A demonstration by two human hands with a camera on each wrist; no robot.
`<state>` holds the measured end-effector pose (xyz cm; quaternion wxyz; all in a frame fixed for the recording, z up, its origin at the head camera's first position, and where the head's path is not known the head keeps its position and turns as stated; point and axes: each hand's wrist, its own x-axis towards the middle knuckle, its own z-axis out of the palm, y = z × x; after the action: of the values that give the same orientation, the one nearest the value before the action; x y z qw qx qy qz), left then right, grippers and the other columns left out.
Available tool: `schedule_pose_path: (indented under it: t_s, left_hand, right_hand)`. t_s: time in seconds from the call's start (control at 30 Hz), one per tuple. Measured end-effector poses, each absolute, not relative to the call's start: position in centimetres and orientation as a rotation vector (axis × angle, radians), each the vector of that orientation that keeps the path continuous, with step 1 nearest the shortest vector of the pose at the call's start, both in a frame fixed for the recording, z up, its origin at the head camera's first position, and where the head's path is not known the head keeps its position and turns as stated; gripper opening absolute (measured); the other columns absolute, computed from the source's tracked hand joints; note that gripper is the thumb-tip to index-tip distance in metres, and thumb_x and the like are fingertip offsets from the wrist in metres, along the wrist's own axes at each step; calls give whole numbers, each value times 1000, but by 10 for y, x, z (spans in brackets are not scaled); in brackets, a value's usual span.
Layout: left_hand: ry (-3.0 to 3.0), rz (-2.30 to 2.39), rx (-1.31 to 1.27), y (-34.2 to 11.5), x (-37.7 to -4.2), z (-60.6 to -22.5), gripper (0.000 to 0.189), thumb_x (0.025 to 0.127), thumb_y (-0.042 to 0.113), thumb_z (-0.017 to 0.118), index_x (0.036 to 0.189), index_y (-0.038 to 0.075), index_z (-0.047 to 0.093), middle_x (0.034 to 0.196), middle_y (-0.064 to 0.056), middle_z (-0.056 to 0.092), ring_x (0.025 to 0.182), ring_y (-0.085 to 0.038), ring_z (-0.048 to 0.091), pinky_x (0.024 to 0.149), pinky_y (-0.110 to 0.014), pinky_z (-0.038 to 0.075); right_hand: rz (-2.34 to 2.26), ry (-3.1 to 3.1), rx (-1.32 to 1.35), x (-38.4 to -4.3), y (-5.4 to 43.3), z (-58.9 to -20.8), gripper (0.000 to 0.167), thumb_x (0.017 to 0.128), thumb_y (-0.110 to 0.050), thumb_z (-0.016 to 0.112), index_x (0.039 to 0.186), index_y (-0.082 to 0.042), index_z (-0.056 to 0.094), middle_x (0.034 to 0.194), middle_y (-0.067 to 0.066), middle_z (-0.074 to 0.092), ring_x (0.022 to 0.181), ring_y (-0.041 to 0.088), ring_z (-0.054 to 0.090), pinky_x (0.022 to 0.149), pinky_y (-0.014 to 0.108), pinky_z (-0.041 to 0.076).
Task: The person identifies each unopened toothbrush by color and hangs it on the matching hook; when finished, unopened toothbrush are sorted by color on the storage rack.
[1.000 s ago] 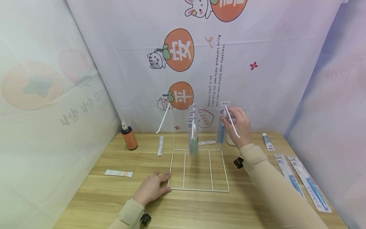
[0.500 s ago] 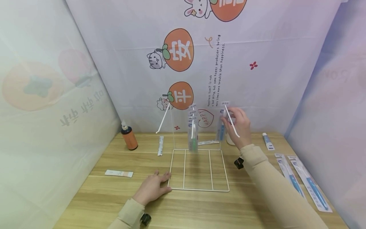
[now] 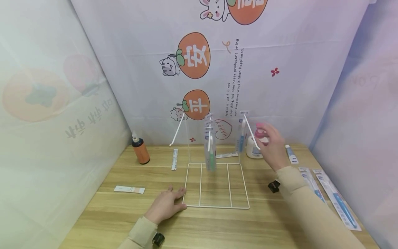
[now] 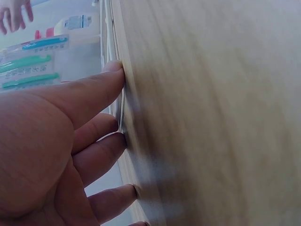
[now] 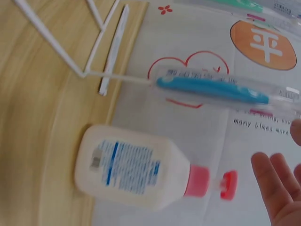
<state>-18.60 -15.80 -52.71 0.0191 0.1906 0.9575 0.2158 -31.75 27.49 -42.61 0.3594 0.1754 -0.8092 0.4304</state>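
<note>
My left hand (image 3: pixel 166 206) rests at the front left corner of a white wire display rack (image 3: pixel 216 207), with thumb and fingertips touching its base wire and the table. Beside the rack's right prong, my right hand (image 3: pixel 273 147) holds nothing; its fingers (image 5: pixel 270 176) are relaxed, apart from the packaged blue toothbrush (image 3: pixel 241 141). That toothbrush hangs at the back of the right prong. Several packaged toothbrushes (image 3: pixel 210 152), a green one in front, hang on the middle prong. Behind the right hand stands a white pump bottle (image 5: pixel 131 165) with a pink top.
Two packaged blue toothbrushes (image 3: pixel 337 199) lie at the table's right edge, near a toothpaste tube (image 3: pixel 291 154). An orange-labelled dark bottle (image 3: pixel 141 151) stands at back left. Thin flat sachets (image 3: pixel 129 189) lie left of and behind the rack. Its left prong (image 3: pixel 177 129) sticks out bare.
My right hand has let go of the hanging blue toothbrush and moved right and slightly toward me, uncovering it and the pump bottle. The left hand has stayed in place.
</note>
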Motion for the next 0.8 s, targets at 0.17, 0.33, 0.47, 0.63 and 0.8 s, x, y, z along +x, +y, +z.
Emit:
schedule_pose_path:
  t_s: [0.17,0.33,0.47,0.63,0.8]
  left_hand:
    - [2966,678,583,-157,-186,-526,63,96,39,82,149,9,65,154,-9,60,142,-61,47,108,-79,41]
    - [2962,680,580,-156,-185,-526,63,96,38,82,149,9,66,154,-10,61,142,-61,47,108,-79,41]
    - [2953,684,576,-157,-184,-527,63,96,39,82,149,9,66,155,-10,60,142,-61,47,109,-79,40]
    - [2952,687,581,-157,-185,-527,63,96,38,82,149,9,65,156,-9,59,142,-61,46,110,-79,39]
    - [2955,676,589,-157,-185,-527,62,97,39,82,149,9,65,155,-9,60,142,-61,47,110,-78,40]
  right_hand:
    - [1022,-2191,449,-306,312,-443,55,90,1,87,141,-4,66,135,22,68,97,41,76,73,10,57]
    - [958,-2242,413,-296,352,-460,58,88,-2,90,141,-5,67,129,20,72,94,30,76,80,4,48]
    - [936,-2316,356,-285,387,-467,58,90,-7,90,143,-7,67,128,19,73,90,0,70,78,6,47]
    - [1035,-2563,309,-275,436,-474,59,101,-23,80,152,-5,57,147,30,59,90,-13,63,64,22,60]
    - [1086,-2677,286,-270,474,-494,61,101,-21,80,150,7,53,145,41,54,86,2,72,64,29,64]
